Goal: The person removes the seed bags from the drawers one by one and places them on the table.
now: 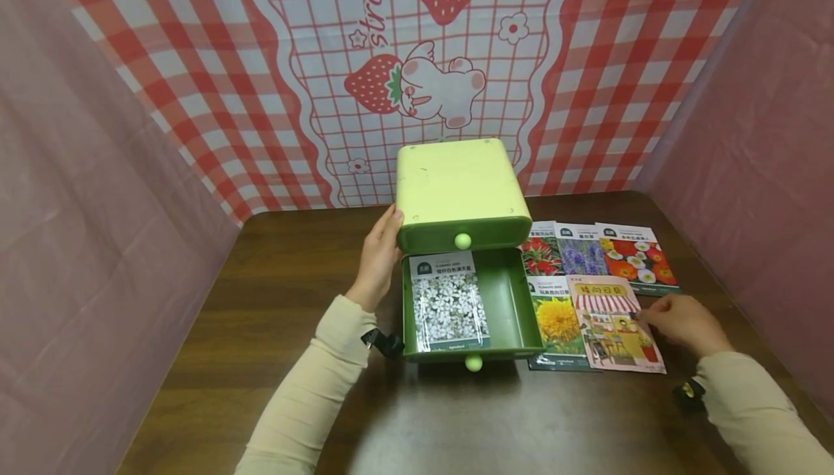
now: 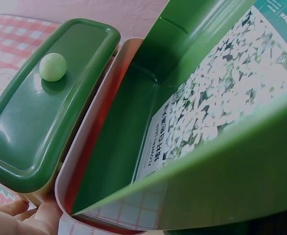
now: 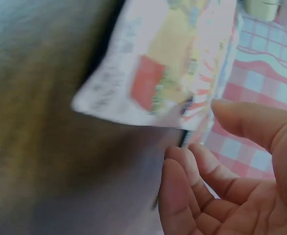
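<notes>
My left hand [image 1: 378, 258] rests against the left side of a small two-drawer box [image 1: 459, 182] with a pale yellow top and green drawers. Its lower drawer [image 1: 511, 308] is pulled out, and a seed packet with white flowers [image 1: 449, 305] lies inside, also visible in the left wrist view. My right hand [image 1: 687, 323] is at the right edge of a pink seed packet [image 1: 619, 330] with a striped awning picture. In the right wrist view, the thumb tip [image 3: 223, 110] is right at that packet's edge, with a gap between thumb and fingers.
Right of the box lie seed packets with red flowers [image 1: 541, 254], purple flowers [image 1: 583, 254], orange and white poppies [image 1: 638, 261] and a yellow bloom [image 1: 559, 323], the last partly under the pink packet. A checked strawberry cloth [image 1: 313, 77] hangs behind the brown table [image 1: 260, 359].
</notes>
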### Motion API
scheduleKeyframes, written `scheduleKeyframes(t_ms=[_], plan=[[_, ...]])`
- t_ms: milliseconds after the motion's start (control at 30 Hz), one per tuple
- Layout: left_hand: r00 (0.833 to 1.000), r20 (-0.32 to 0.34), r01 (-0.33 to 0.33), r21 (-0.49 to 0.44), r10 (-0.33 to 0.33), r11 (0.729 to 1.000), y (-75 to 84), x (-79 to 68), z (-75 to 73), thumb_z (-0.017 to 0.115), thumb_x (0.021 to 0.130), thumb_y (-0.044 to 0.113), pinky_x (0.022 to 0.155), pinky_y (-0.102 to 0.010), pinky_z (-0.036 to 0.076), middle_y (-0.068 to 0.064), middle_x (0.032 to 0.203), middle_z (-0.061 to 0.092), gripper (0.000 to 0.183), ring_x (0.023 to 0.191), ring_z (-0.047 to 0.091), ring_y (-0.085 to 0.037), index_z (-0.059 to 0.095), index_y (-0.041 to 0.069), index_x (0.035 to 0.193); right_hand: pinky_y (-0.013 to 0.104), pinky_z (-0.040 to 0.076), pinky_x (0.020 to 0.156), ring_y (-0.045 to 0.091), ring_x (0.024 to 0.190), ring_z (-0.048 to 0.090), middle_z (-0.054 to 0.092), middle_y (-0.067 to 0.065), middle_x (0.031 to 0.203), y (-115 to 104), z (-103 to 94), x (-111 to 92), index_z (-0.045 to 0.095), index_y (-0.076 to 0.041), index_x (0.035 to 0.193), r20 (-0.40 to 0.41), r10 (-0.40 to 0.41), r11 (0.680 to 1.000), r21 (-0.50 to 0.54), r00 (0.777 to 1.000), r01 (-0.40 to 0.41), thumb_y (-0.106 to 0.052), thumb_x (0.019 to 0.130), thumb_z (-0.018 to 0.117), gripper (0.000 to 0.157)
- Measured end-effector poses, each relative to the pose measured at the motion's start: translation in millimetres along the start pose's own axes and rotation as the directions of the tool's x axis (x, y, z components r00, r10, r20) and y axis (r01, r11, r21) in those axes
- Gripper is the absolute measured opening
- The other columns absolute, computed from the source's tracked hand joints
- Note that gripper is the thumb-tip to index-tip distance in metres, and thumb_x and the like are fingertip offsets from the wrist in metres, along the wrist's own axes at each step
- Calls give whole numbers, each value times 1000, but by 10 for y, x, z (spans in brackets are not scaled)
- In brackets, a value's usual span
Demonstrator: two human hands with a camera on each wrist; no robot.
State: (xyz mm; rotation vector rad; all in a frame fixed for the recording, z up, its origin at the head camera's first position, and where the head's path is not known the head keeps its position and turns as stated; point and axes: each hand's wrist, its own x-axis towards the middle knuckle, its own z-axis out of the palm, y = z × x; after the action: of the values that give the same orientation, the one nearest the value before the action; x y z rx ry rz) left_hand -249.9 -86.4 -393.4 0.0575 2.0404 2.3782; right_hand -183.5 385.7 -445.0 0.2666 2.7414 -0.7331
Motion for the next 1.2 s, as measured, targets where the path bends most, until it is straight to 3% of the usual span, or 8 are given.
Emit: scheduleKeyframes(t_ms=[167, 367, 567, 700, 767, 933, 1067, 1200], plan=[[1000, 3, -2, 3, 2, 1000, -2, -3, -3, 45, 103, 43, 112, -44, 42, -2, 159, 32, 58, 137, 45, -23, 31, 19, 155, 29, 41, 57, 30, 75, 57, 64, 26, 91, -156, -48, -39, 59, 13, 108, -188, -100, 995, -15, 977, 99, -36, 97, 53, 50], [1000, 3, -4, 3, 4, 1000, -10, 2, -6, 46, 103, 43, 112, -45, 41, -3, 159, 32, 59, 137, 45, -24, 30, 19, 155, 29, 41, 61, 34, 84, 60, 65, 28, 101, -509, -33, -113, 60, 4, 114, -427, -246, 963, -7, 870, 269, -29, 98, 55, 37], [1000, -2, 3, -3, -3, 1000, 0, -7, -3, 46, 103, 43, 113, -45, 41, -3, 159, 32, 60, 137, 45, -24, 30, 19, 155, 15, 42, 66, 36, 92, 60, 64, 22, 107, -957, 1, -299, 61, 2, 117, -496, -384, 897, 0, 779, 442, -22, 98, 58, 31], [1000, -4, -1, -1, 1, 1000, -1, -5, -1, 46, 103, 43, 113, -45, 41, -4, 159, 31, 60, 138, 45, -25, 30, 17, 155, 11, 44, 69, 29, 90, 60, 64, 16, 106, -1245, 90, -397, 63, -1, 116, -486, -484, 843, -38, 727, 536, -19, 98, 60, 26], [1000, -5, -3, -3, 3, 1000, -3, 1, 2, 46, 103, 43, 113, -45, 41, -4, 159, 32, 60, 137, 45, -25, 30, 17, 155, 17, 49, 71, 25, 90, 60, 63, 13, 107, -1381, 147, -432, 63, -2, 116, -461, -531, 815, -48, 711, 577, -18, 97, 60, 24], [1000, -7, 0, -4, 0, 1000, -12, 16, 8, 46, 103, 41, 112, -45, 42, -4, 159, 33, 60, 136, 47, -25, 30, 16, 155, 41, 57, 76, 21, 93, 62, 63, 9, 109, -1685, 296, -480, 62, -6, 119, -354, -622, 761, -67, 698, 645, -18, 98, 60, 24], [1000, -13, 3, -5, -3, 1000, -9, 14, 8, 46, 103, 41, 112, -45, 42, -5, 158, 33, 60, 135, 48, -25, 31, 16, 155, 42, 57, 77, 23, 93, 65, 64, 10, 111, -1885, 418, -465, 62, -6, 120, -281, -689, 712, -87, 668, 697, -19, 98, 61, 26], [1000, -16, 8, -3, -8, 1000, 2, 6, 5, 46, 103, 42, 112, -45, 42, -5, 159, 33, 59, 135, 48, -26, 31, 17, 155, 43, 56, 83, 26, 99, 64, 62, 11, 119, -2037, 530, -417, 60, -5, 126, -196, -727, 683, -116, 658, 721, -22, 97, 62, 34]])
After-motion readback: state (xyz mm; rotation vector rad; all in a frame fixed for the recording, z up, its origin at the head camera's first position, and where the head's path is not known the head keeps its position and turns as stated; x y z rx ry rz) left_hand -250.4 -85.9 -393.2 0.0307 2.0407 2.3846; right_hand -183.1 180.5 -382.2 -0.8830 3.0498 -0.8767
